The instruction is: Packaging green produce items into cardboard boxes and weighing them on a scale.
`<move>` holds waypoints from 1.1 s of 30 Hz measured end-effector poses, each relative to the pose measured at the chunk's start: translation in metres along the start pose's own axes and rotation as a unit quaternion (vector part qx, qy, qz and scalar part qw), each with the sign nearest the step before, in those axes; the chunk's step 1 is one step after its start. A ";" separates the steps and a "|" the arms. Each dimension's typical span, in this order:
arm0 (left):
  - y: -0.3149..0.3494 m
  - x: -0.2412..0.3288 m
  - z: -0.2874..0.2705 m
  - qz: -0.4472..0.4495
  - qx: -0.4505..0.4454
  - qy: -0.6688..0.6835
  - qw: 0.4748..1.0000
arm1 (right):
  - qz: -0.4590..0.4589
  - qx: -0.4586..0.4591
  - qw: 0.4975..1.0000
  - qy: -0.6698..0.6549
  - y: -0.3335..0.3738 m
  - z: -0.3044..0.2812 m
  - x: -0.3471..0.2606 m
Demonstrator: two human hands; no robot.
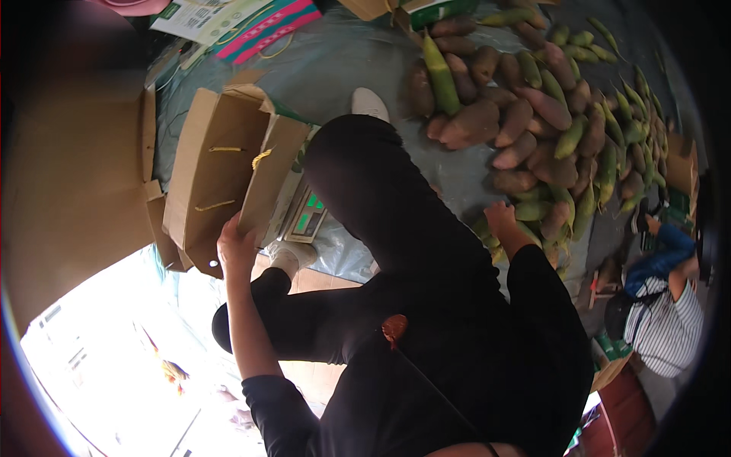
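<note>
On the left, a tall open cardboard gift box (194,171) with yellow rope handles leans beside my knee. My left hand (237,245) pinches its near rim. A digital scale (308,217) with green lit displays stands against the box's right side; whether the box rests on it is hidden. My right hand (501,219) is at the near left edge of a big pile, fingers curled down by the green radishes (533,210). What it holds, if anything, is hidden. Reddish-brown tubers (515,122), looking like sweet potatoes, fill most of the pile's middle.
A large cardboard box (72,183) stands at far left. Printed bags (268,29) lie at the top left. Plastic sheeting (350,57) covers the floor. At far right another person (666,324) in a striped top is near more boxes (683,161).
</note>
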State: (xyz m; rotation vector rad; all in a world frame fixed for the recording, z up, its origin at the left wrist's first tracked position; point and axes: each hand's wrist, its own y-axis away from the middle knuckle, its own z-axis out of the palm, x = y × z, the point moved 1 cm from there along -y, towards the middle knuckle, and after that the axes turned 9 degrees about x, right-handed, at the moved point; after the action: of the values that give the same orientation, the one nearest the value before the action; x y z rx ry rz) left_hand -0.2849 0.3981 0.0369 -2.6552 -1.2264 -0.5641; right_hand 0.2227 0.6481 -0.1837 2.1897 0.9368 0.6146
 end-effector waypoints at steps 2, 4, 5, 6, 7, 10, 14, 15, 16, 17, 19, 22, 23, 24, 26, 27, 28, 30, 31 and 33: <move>-0.002 0.001 -0.002 -0.030 -0.017 -0.004 0.999 | 0.010 0.008 1.000 0.000 -0.003 0.001 -0.001; -0.003 0.011 -0.005 -0.031 -0.023 0.012 0.999 | 0.025 0.016 1.000 -0.002 0.000 0.009 0.002; -0.003 0.010 -0.003 -0.034 -0.016 0.012 0.999 | 0.021 0.038 0.999 -0.014 0.003 0.014 0.005; -0.002 0.006 -0.004 -0.034 -0.015 -0.026 0.999 | 0.012 0.065 0.998 -0.024 0.002 0.014 0.006; -0.005 0.011 -0.003 -0.031 -0.018 -0.061 0.998 | 0.010 0.073 0.997 -0.020 0.001 0.017 0.011; -0.005 0.012 -0.001 -0.036 -0.011 -0.067 0.997 | 0.002 0.002 1.000 0.003 0.001 0.017 0.016; -0.002 0.010 -0.003 -0.038 -0.022 -0.085 0.995 | -0.040 -0.065 0.997 -0.005 0.009 -0.019 0.027; -0.001 0.012 -0.006 -0.042 -0.031 -0.089 0.995 | -0.046 -0.108 0.993 -0.010 0.012 -0.033 0.029; -0.001 0.014 -0.007 -0.042 -0.028 -0.085 0.995 | -0.043 -0.106 0.993 -0.007 0.012 -0.042 0.038; -0.001 0.016 -0.009 -0.041 -0.028 -0.086 0.995 | -0.020 -0.112 0.993 -0.031 0.009 -0.049 0.051; 0.001 0.018 -0.011 -0.040 -0.025 -0.084 0.995 | -0.039 -0.026 0.997 -0.068 0.012 -0.065 0.079; 0.002 0.015 -0.011 -0.036 -0.023 -0.095 0.995 | -0.022 -0.076 0.989 -0.127 0.015 -0.136 0.108; 0.000 0.015 -0.008 -0.026 -0.023 -0.084 0.996 | -0.120 0.039 0.987 -0.104 0.011 -0.137 0.134; -0.001 0.015 -0.006 -0.020 -0.022 -0.075 0.997 | -0.219 0.152 0.961 -0.077 0.005 -0.139 0.158; 0.005 0.008 -0.011 -0.029 -0.016 -0.095 0.995 | 0.029 0.082 0.922 -0.377 0.023 -0.238 0.126; 0.003 0.010 -0.008 -0.020 -0.016 -0.097 0.995 | -0.014 0.152 0.864 -0.479 0.028 -0.261 0.127; 0.002 0.012 -0.008 -0.019 -0.014 -0.094 0.995 | -0.062 0.215 0.788 -0.573 0.029 -0.282 0.126; 0.000 0.014 -0.007 -0.020 -0.020 -0.097 0.995 | 0.019 0.222 0.836 -0.502 0.043 -0.349 0.112; 0.001 0.013 -0.008 -0.020 -0.019 -0.100 0.995 | -0.035 0.221 0.847 -0.483 0.044 -0.380 0.096; 0.001 0.011 -0.006 -0.031 -0.008 -0.088 0.996 | -0.106 0.245 0.804 -0.531 0.049 -0.429 0.061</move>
State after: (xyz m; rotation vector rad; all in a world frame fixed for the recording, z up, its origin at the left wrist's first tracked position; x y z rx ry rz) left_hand -0.2789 0.4035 0.0473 -2.7382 -1.3599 -0.3568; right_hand 0.0104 0.8369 0.1465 2.2633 0.6901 -1.0180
